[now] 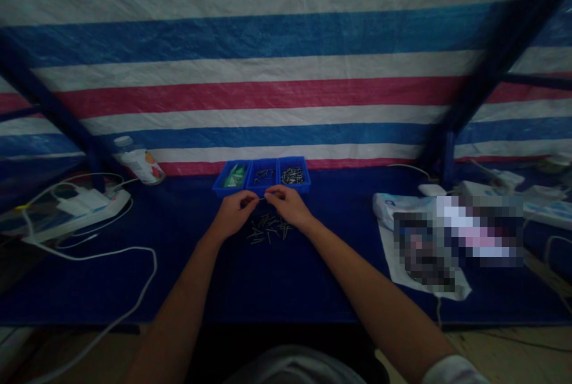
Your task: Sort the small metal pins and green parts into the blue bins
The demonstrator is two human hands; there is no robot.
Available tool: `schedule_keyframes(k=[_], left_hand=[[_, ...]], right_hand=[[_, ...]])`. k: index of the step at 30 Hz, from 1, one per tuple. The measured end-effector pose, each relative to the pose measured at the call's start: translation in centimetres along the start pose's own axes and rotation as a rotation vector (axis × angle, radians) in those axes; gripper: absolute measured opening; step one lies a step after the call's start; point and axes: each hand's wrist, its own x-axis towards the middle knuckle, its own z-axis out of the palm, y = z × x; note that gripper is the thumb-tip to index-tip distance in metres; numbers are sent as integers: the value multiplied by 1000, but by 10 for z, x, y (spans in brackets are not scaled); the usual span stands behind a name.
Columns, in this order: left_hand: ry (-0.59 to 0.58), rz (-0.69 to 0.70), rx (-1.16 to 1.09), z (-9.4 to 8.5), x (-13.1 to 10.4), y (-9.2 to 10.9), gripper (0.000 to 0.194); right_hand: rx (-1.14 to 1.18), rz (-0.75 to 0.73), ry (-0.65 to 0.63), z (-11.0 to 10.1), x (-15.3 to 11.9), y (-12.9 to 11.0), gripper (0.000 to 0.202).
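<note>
My left hand (236, 212) is closed in a pinch, its fingertips close to those of my right hand (288, 205), which is pinched as well. A thin metal piece (262, 198), like a small screw or pin, spans the short gap between them. Its ends are hidden in my fingers. Below my hands several loose thin metal pieces (269, 230) lie scattered on the blue table. Just beyond my hands stands a blue three-part tray (263, 164): green packets (235, 175) at left, a few metal pieces (263, 175) in the middle, many small metal parts (292, 175) at right.
A power strip (96, 212) with a plug and white cables lies at left, near a leaning bottle (140, 161). On the right are a white plastic bag (388, 205), blurred-out items and another power strip (543, 211). A striped tarp (277, 92) hangs behind the blue table (286, 289).
</note>
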Motion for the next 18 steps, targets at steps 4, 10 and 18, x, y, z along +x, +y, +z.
schedule_keyframes(k=[4, 10, 18], left_hand=[[-54, -14, -22, 1, 0, 4, 26], [-42, -29, -31, -2, 0, 4, 30], [-33, -29, -39, 1, 0, 5, 30]], right_hand=[[-239, -226, -23, -1, -4, 1, 12], [-299, -350, -134, 1, -9, 0, 26], [-349, -436, -125, 2, -12, 1, 34]])
